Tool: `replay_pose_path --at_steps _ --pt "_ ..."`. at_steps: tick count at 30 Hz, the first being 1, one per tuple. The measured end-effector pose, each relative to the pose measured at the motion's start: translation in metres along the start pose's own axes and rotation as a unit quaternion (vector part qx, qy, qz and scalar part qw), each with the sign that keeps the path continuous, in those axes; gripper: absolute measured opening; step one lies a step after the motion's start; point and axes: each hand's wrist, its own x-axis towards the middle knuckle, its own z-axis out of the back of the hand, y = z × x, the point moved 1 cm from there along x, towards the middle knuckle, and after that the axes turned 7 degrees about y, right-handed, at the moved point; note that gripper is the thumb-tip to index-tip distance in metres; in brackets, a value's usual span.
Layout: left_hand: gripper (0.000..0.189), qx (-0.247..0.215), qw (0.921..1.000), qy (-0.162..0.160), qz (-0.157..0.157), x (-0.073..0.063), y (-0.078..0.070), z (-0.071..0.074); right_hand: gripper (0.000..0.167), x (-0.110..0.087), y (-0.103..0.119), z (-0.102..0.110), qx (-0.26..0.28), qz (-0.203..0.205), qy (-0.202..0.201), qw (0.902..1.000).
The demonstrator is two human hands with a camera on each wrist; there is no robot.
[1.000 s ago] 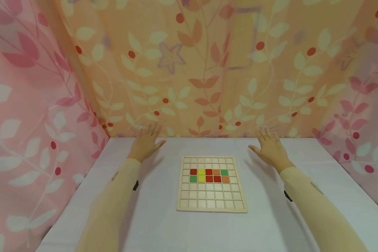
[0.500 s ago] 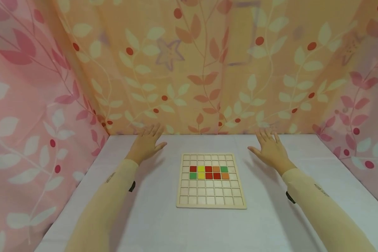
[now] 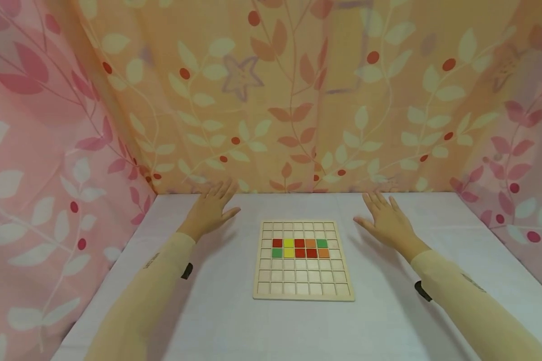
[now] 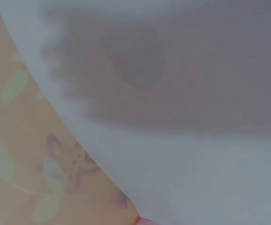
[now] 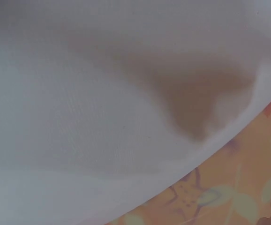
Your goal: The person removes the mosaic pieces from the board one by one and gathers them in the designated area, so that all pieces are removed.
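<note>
A square wooden grid board (image 3: 301,276) lies flat on the white table in the head view. Two rows of coloured squares fill part of it: red, yellow, red, orange and green in the far row, then green, yellow, two reds and orange in the near one. To the board's left my left hand (image 3: 209,210) hovers with fingers spread and thumb pointing inward, holding nothing. My right hand (image 3: 388,222) mirrors it on the other side, fingers straight, also bare of any object. Both wrist views show mostly hand shadows on the cloth.
White cloth covers the table (image 3: 298,331). An orange leaf-patterned curtain (image 3: 289,100) rises along the far edge. Pink patterned cloth stands at the left (image 3: 36,200) and a similar pink curtain (image 3: 519,165) at the right.
The right hand has come slightly nearer and its forearm has shifted to the right. The left forearm has swung a little outward to the left. The board's squares look the same.
</note>
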Motion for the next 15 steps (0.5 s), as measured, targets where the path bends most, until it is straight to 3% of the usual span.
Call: replay_pose_path --at_steps 15 --pt "0.075 -0.035 0.9994 -0.005 -0.005 -0.011 -0.005 0.000 0.082 -0.012 0.011 -0.007 0.002 0.028 -0.008 0.9996"
